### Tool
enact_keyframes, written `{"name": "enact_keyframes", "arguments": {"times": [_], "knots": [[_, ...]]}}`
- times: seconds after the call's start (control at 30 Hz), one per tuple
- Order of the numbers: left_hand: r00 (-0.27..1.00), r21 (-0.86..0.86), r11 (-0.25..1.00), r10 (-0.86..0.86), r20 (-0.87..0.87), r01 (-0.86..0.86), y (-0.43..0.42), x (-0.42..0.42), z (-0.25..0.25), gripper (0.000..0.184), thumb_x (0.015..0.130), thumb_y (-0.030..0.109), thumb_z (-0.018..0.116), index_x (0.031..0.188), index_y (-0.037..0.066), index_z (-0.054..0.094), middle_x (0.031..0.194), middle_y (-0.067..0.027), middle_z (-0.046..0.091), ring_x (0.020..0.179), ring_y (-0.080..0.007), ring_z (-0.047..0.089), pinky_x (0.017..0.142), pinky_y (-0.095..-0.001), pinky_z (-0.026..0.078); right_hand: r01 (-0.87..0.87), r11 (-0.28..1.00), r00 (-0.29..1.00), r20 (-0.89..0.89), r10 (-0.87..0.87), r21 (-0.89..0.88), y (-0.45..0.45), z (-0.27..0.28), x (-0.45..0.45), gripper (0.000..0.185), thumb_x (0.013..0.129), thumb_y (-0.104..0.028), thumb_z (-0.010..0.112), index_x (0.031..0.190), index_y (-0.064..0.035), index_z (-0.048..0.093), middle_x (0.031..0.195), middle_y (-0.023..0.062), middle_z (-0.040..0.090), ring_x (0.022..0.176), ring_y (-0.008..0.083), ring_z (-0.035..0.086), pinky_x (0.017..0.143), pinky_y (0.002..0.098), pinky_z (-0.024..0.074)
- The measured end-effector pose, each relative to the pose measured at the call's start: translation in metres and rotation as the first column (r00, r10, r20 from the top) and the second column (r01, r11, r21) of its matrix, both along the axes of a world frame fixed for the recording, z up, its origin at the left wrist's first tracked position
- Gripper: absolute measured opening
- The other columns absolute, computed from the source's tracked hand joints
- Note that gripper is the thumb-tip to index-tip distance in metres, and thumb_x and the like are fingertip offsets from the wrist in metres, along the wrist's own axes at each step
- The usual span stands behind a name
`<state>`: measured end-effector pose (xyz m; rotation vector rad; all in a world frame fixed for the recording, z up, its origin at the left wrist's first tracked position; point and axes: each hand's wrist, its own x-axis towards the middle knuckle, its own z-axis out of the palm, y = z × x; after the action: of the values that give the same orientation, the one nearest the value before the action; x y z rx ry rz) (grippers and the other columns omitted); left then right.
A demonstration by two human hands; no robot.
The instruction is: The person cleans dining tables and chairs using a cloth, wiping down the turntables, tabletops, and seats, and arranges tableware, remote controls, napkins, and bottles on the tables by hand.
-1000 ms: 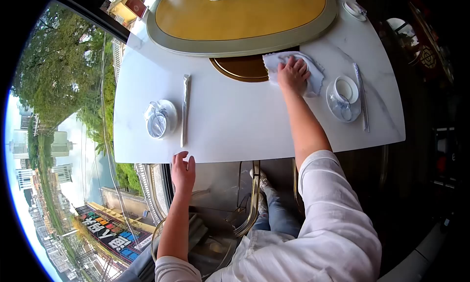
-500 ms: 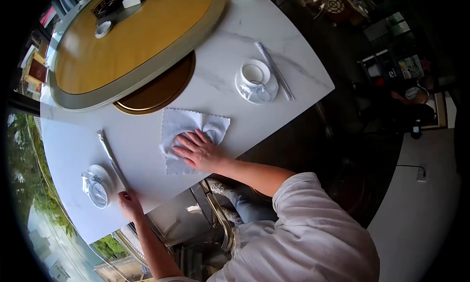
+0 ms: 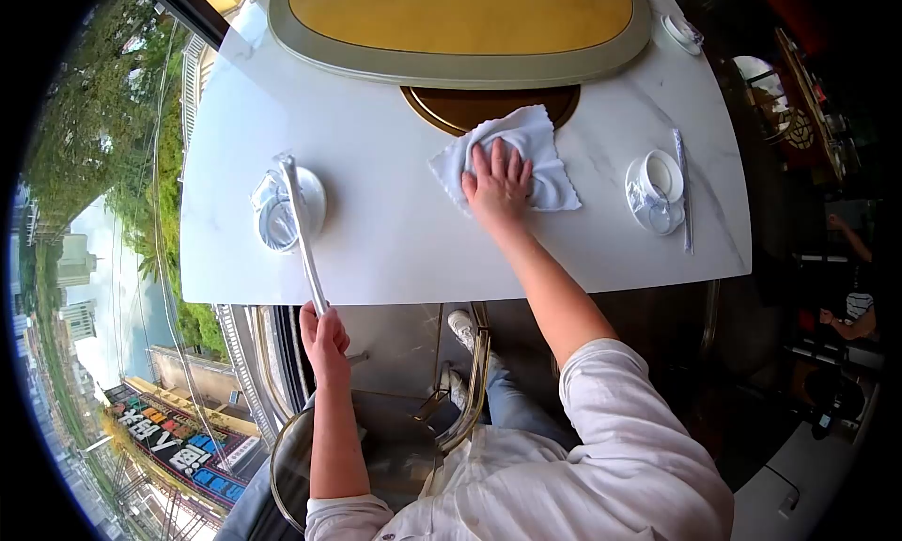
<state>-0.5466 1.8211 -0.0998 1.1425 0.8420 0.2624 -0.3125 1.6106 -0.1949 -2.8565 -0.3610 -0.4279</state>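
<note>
My left hand (image 3: 325, 342) is closed around the near end of a wrapped pair of chopsticks (image 3: 303, 226), just beyond the table's front edge. The chopsticks slant up across a stacked white dish setting (image 3: 315, 203) with clear wrap on it. Spread flat, my right hand (image 3: 498, 184) presses on a white cloth (image 3: 552, 170) with a scalloped edge. The cloth is rumpled under my fingers and lies on the white marbled table (image 3: 376, 156), against the brown turntable base (image 3: 442, 109).
A gold-topped turntable (image 3: 460, 15) with a grey rim fills the far side. To the right stand a white cup (image 3: 663, 176) on a plate and another wrapped chopstick pair (image 3: 684, 193). A metal-framed chair (image 3: 479, 372) is below the table edge. People are in the right background.
My left hand has raised the chopsticks' near end off the table and drawn it past the edge. My right hand has slid the cloth away from me, toward the turntable. The view has turned.
</note>
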Motion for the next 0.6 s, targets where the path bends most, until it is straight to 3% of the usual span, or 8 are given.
{"name": "enact_keyframes", "arguments": {"times": [0.13, 0.2, 0.27, 0.33, 0.37, 0.43, 0.53, 0.6], "knots": [[0.965, 0.015, 0.974, 0.227, -0.133, -0.227, 0.040, 0.018, -0.014, 0.044, 0.086, 0.031, 0.062, 0.058, 0.016, 0.032, 0.048, 0.0052, 0.025, 0.038, -0.0068, 0.023, 0.037, -0.0243, 0.018, -0.480, 0.863, 0.871, -0.037, 0.491, 0.157, 0.062, 0.015, -0.097, 0.045, 0.082, -0.033, 0.055, 0.123, -0.0159, 0.051, 0.135, 0.0128, 0.040, 0.121, 0.0386, 0.037, 0.104, 0.0563, 0.0209], [0.912, 0.110, 0.934, 0.355, -0.205, -0.339, 0.071, 0.034, -0.040, 0.048, 0.089, 0.039, 0.055, 0.053, 0.012, 0.037, 0.049, -0.0004, 0.039, 0.040, -0.0121, 0.039, 0.043, -0.0284, 0.040, -0.609, 0.778, 0.776, -0.090, 0.625, 0.155, 0.053, 0.019, -0.132, 0.046, 0.082, -0.032, 0.055, 0.125, -0.0171, 0.051, 0.136, 0.0115, 0.039, 0.121, 0.0370, 0.038, 0.104, 0.0538, 0.0220], [0.932, 0.131, 0.943, 0.326, -0.157, -0.307, 0.097, 0.043, -0.061, 0.044, 0.093, 0.040, 0.043, 0.075, 0.000, 0.050, 0.077, -0.0131, 0.056, 0.053, -0.0217, 0.054, 0.056, -0.0390, 0.053, -0.666, 0.737, 0.728, -0.118, 0.676, 0.112, 0.023, 0.019, -0.142, 0.046, 0.081, -0.030, 0.056, 0.126, -0.0192, 0.050, 0.135, 0.0095, 0.041, 0.120, 0.0320, 0.040, 0.105, 0.0497, 0.0236], [0.951, 0.078, 0.961, 0.275, -0.142, -0.266, 0.112, 0.053, -0.069, 0.049, 0.095, 0.040, 0.037, 0.114, -0.003, 0.049, 0.096, -0.0180, 0.055, 0.056, -0.0257, 0.056, 0.055, -0.0399, 0.054, -0.592, 0.802, 0.788, -0.149, 0.598, 0.084, -0.007, 0.025, -0.127, 0.045, 0.083, -0.027, 0.054, 0.126, -0.0183, 0.050, 0.133, 0.0100, 0.043, 0.119, 0.0305, 0.041, 0.104, 0.0484, 0.0253], [0.937, 0.098, 0.946, 0.319, -0.140, -0.308, 0.105, 0.064, -0.053, 0.049, 0.094, 0.040, 0.038, 0.116, -0.002, 0.049, 0.087, -0.0165, 0.058, 0.047, -0.0182, 0.052, 0.045, -0.0316, 0.050, -0.527, 0.846, 0.835, -0.134, 0.533, 0.084, -0.016, 0.025, -0.112, 0.045, 0.083, -0.026, 0.054, 0.126, -0.0161, 0.049, 0.133, 0.0107, 0.043, 0.119, 0.0324, 0.041, 0.103, 0.0494, 0.0258], [0.938, 0.258, 0.947, 0.256, -0.234, -0.194, 0.113, 0.071, -0.047, 0.049, 0.093, 0.043, 0.041, 0.113, 0.000, 0.052, 0.079, -0.0144, 0.061, 0.038, -0.0126, 0.042, 0.035, -0.0264, 0.038, -0.352, 0.936, 0.934, -0.049, 0.353, 0.032, -0.024, 0.015, -0.064, 0.043, 0.084, -0.026, 0.053, 0.125, -0.0124, 0.049, 0.133, 0.0145, 0.041, 0.119, 0.0364, 0.040, 0.102, 0.0506, 0.0262], [0.889, 0.267, 0.945, 0.280, -0.363, -0.189, 0.123, 0.085, -0.046, 0.053, 0.086, 0.052, 0.050, 0.095, 0.000, 0.055, 0.066, -0.0105, 0.061, 0.033, -0.0089, 0.033, 0.030, -0.0253, 0.025, 0.001, 0.998, 1.000, 0.012, 0.000, -0.068, -0.001, -0.002, 0.011, 0.047, 0.086, -0.036, 0.049, 0.129, -0.0155, 0.045, 0.135, 0.0153, 0.040, 0.121, 0.0398, 0.036, 0.101, 0.0533, 0.0250], [0.908, 0.216, 0.962, 0.235, -0.348, -0.166, 0.125, 0.088, -0.040, 0.055, 0.079, 0.056, 0.059, 0.079, 0.001, 0.052, 0.066, -0.0086, 0.058, 0.034, -0.0083, 0.030, 0.031, -0.0257, 0.024, 0.005, 0.992, 0.999, 0.040, 0.000, -0.128, 0.040, -0.006, 0.036, 0.051, 0.085, -0.044, 0.049, 0.130, -0.0184, 0.045, 0.136, 0.0138, 0.039, 0.121, 0.0396, 0.036, 0.101, 0.0555, 0.0217]]}}
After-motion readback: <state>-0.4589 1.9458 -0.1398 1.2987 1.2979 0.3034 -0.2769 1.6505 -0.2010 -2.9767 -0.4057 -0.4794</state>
